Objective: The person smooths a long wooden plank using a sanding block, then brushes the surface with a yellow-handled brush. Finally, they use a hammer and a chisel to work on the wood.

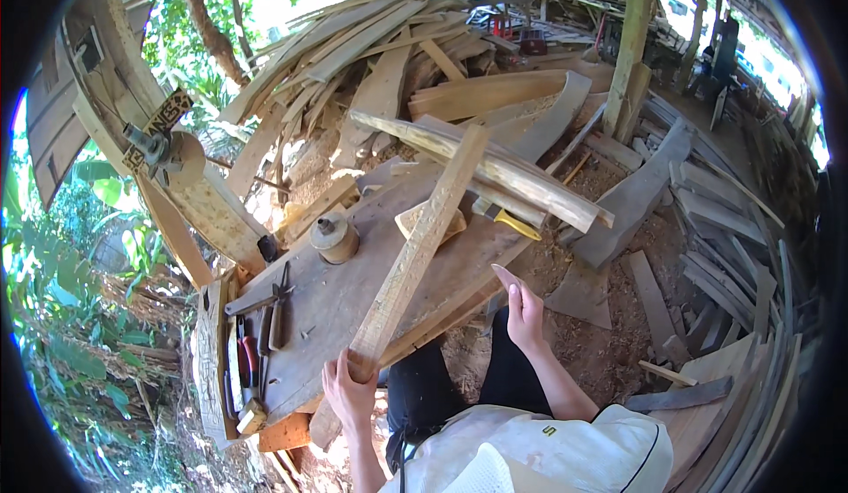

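My left hand (351,393) is closed around the lower end of a long, flat wooden board (415,254), which slants up and away across the workbench (305,307). The board's far end rests on or over a pair of thick wooden beams (503,175); exact contact cannot be told. My right hand (525,314) is held off the bench's right edge, fingers stretched out, with nothing in it. A small wooden block (431,221) sits partly behind the board. Beside it lies a tool with a yellow handle (518,223).
A squat round object with a knob (334,238) stands on the bench. Red-handled pliers (251,356) and other hand tools line its left end. A large heap of planks (380,42) rises behind; wood offcuts (579,294) cover the ground at right. A post (629,60) stands beyond.
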Available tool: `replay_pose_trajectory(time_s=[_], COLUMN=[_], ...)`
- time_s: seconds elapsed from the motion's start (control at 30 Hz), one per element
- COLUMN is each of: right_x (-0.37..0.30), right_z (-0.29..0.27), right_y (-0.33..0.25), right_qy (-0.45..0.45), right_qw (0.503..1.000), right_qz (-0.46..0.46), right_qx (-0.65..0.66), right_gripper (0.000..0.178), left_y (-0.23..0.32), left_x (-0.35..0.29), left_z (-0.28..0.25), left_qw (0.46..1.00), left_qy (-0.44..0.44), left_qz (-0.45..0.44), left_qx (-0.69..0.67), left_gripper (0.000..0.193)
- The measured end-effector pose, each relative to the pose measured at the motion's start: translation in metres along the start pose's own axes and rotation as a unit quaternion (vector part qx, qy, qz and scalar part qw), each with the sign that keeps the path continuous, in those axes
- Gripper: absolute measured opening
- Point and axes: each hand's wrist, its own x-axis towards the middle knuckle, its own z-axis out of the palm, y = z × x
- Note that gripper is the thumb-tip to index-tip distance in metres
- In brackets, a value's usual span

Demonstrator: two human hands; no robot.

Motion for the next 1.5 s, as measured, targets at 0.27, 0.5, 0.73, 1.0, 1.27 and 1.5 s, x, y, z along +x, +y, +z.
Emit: replay_pose_trajectory(time_s=[0.27,0.5,0.73,1.0,1.27,1.5], right_x=[0.003,0.001,-0.003,-0.009,-0.009,-0.025], right_z=[0.01,0.022,0.011,0.008,0.027,0.058], right_y=[-0.007,-0.005,-0.003,0.004,0.002,0.01], right_qy=[-0.075,-0.106,-0.101,-0.092,-0.135,-0.127], right_qw=[0.995,0.994,0.994,0.994,0.99,0.984], right_qz=[0.061,0.017,0.041,0.056,0.027,-0.064], right_qx=[0.004,0.012,0.009,0.003,0.007,-0.109], right_gripper=[0.034,0.034,0.037,0.035,0.032,0.034], left_y=[-0.007,-0.011,0.026,0.01,0.012,0.017], left_x=[0.011,0.015,0.007,0.0,-0.02,-0.009], left_z=[0.004,0.008,-0.069,-0.072,-0.044,0.005], left_qw=[0.999,0.999,0.679,0.505,0.463,0.695], left_qy=[-0.032,-0.04,-0.374,-0.563,-0.471,-0.416], left_qz=[-0.003,-0.025,0.115,0.192,0.221,0.092], left_qx=[-0.012,0.02,-0.621,-0.625,-0.718,-0.578], left_gripper=[0.071,0.073,0.037,0.028,0.033,0.049])
